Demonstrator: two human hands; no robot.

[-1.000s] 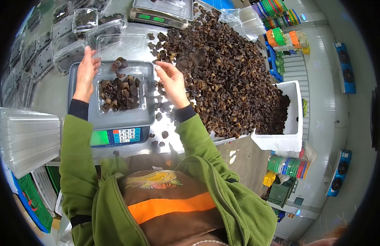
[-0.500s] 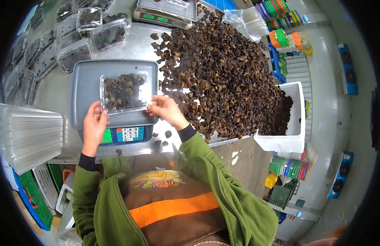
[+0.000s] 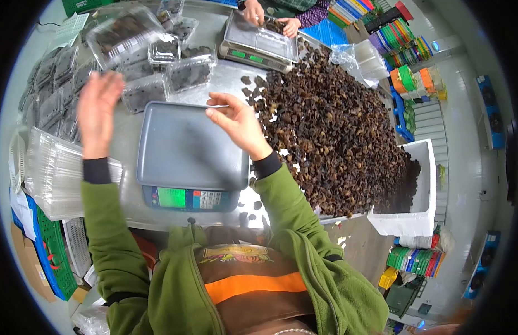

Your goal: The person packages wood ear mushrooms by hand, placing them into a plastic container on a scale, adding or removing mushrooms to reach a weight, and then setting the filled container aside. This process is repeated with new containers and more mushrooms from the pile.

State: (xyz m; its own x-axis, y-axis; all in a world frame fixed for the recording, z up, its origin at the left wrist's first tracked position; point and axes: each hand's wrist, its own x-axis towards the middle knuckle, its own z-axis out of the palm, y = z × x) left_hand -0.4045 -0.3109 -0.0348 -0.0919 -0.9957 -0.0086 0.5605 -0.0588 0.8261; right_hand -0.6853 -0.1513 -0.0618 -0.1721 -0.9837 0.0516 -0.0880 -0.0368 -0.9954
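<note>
1. Containers (image 3: 63, 176) of clear plastic stand nested between eight and nine o'clock from the grey scale (image 3: 178, 142).
2. Left hand (image 3: 99, 114), blurred, is at ten o'clock, fingers extended and gripping nothing; whether its fingertips touch the box above is unclear.
3. Filled box (image 3: 125, 36), clear with dark contents, sits tilted at eleven o'clock, among other packed boxes (image 3: 144, 92).
4. Right hand (image 3: 236, 123) hovers at the scale's two o'clock corner, fingers half curled, thumb apart, grasping nothing.
5. Co-worker's hands (image 3: 289, 27) work at one o'clock, over a second scale (image 3: 259, 44).
6. Dark curled pieces (image 3: 331, 134) heap at three o'clock.
</note>
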